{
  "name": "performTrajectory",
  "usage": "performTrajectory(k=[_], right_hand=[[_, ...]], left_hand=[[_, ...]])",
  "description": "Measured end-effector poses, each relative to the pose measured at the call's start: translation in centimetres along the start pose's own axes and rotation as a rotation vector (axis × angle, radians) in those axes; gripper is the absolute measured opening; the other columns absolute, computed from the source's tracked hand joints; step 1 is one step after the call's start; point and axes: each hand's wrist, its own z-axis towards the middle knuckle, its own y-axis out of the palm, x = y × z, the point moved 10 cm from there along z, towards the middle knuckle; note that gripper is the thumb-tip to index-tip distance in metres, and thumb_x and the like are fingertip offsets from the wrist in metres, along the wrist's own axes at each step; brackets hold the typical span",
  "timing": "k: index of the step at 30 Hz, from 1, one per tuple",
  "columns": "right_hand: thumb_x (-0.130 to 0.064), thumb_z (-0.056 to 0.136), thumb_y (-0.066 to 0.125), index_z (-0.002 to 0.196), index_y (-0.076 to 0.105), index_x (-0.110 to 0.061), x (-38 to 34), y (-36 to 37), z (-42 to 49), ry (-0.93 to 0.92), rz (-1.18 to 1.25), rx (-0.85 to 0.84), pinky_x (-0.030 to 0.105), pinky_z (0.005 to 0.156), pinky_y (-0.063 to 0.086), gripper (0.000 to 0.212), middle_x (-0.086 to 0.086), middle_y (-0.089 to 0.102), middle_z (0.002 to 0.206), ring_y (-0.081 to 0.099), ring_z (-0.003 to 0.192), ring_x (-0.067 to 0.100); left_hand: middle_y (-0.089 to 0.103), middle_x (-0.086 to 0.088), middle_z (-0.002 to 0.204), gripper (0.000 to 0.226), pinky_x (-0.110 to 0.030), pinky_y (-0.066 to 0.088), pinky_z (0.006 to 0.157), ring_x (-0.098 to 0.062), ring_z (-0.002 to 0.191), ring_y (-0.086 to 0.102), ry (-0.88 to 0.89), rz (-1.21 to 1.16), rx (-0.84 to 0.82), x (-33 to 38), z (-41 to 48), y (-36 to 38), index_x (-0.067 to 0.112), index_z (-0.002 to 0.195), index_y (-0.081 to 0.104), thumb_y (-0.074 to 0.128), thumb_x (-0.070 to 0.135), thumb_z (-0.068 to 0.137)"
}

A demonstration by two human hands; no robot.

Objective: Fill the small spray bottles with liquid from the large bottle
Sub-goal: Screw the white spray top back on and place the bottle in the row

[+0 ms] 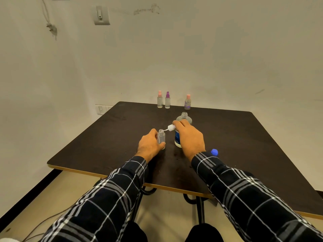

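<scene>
dark table (244, 137), left hand (148, 145) gripping small bottle (161, 137)

Both forearms, in dark plaid sleeves (104, 198), reach forward over the desk (104, 137), angled toward each other. The left hand (149, 144) curls around a small spray bottle (161, 137). The right hand (189, 137), knuckles up, pinches a white spray cap (171, 127) at its fingertips, near the left hand.
</scene>
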Motion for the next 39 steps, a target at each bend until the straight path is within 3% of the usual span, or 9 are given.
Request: performTrajectory(k=[4,8,12,16,23,26,29,35,39], right_hand=[[-0.006,0.095,0.056,0.137,0.052,-0.024,-1.3,0.7,1.4,-0.037,0.063,-0.049,0.045,0.091,0.055,0.045,0.001,0.053,0.134,0.059,0.113,0.026],[-0.012,0.099,0.053,0.125,0.061,-0.016,-3.2,2.3,2.9,-0.087,0.177,-0.159,0.035,0.094,0.049,0.027,0.007,0.059,0.122,0.059,0.11,0.024],[-0.014,0.1,0.055,0.123,0.066,-0.01,-2.9,3.6,3.6,0.06,0.386,-0.205,0.027,0.096,0.045,0.025,0.01,0.063,0.118,0.06,0.109,0.022],[-0.015,0.099,0.058,0.124,0.066,-0.008,-1.9,4.3,3.7,0.198,0.499,-0.2,0.034,0.103,0.047,0.027,0.01,0.065,0.122,0.059,0.114,0.022],[-0.021,0.097,0.063,0.117,0.067,-0.013,-1.1,4.4,3.0,0.334,0.579,-0.131,0.027,0.092,0.05,0.022,0.004,0.067,0.113,0.061,0.104,0.016],[-0.025,0.096,0.066,0.102,0.062,-0.017,-1.2,4.4,2.7,0.372,0.57,-0.081,0.025,0.078,0.048,0.011,0.002,0.066,0.098,0.06,0.091,0.014],[-0.028,0.093,0.068,0.096,0.059,-0.018,-1.2,4.3,2.3,0.377,0.569,-0.056,0.025,0.074,0.048,0.014,0.0,0.064,0.092,0.06,0.085,0.014],[-0.017,0.091,0.071,0.104,0.061,-0.018,-0.7,4.5,1.6,0.35,0.663,-0.076,0.022,0.081,0.051,0.016,-0.003,0.066,0.099,0.063,0.096,0.014],[-0.012,0.093,0.067,0.127,0.064,-0.015,-1.3,4.8,1.8,0.31,0.609,-0.142,0.03,0.098,0.051,0.034,0.003,0.069,0.116,0.063,0.108,0.017]], left_hand=[[0.064,-0.002,0.1,0.033,-0.031,0.047,0.072,-0.019,0.088,0.062,-0.014,-0.025,-0.01,-0.3,0.1,0.2,0.024,0.102,0.048,0.075,0.033,0.085],[0.063,0.0,0.097,0.031,-0.032,0.048,0.072,-0.019,0.087,0.062,-0.003,-0.033,-0.021,-0.3,0.2,0.3,0.024,0.102,0.048,0.074,0.033,0.086],[0.062,0.001,0.095,0.027,-0.03,0.045,0.07,-0.015,0.083,0.06,0.008,-0.032,-0.028,-0.1,0.3,0.4,0.025,0.101,0.047,0.07,0.033,0.088],[0.063,0.001,0.096,0.027,-0.03,0.046,0.07,-0.015,0.084,0.061,0.007,-0.042,-0.029,-0.2,0.3,0.4,0.024,0.103,0.049,0.07,0.032,0.089],[0.061,0.003,0.092,0.028,-0.023,0.037,0.057,-0.01,0.076,0.057,0.018,-0.04,-0.024,-0.2,0.3,0.4,0.025,0.099,0.047,0.071,0.033,0.088],[0.06,0.004,0.093,0.031,-0.025,0.041,0.063,-0.011,0.078,0.057,0.006,-0.026,-0.031,-0.2,0.5,0.5,0.026,0.102,0.047,0.072,0.037,0.088],[0.057,0.006,0.093,0.033,-0.03,0.045,0.07,-0.013,0.082,0.057,0.007,-0.013,-0.038,-0.2,0.6,0.6,0.026,0.103,0.046,0.072,0.039,0.087],[0.059,0.004,0.088,0.03,-0.025,0.04,0.059,-0.01,0.075,0.057,0.009,-0.035,-0.028,-0.5,0.7,0.5,0.03,0.091,0.043,0.073,0.036,0.086],[0.059,0.005,0.089,0.03,-0.023,0.04,0.059,-0.01,0.077,0.057,0.014,-0.042,-0.032,-0.4,0.7,0.6,0.03,0.091,0.043,0.073,0.035,0.087]])
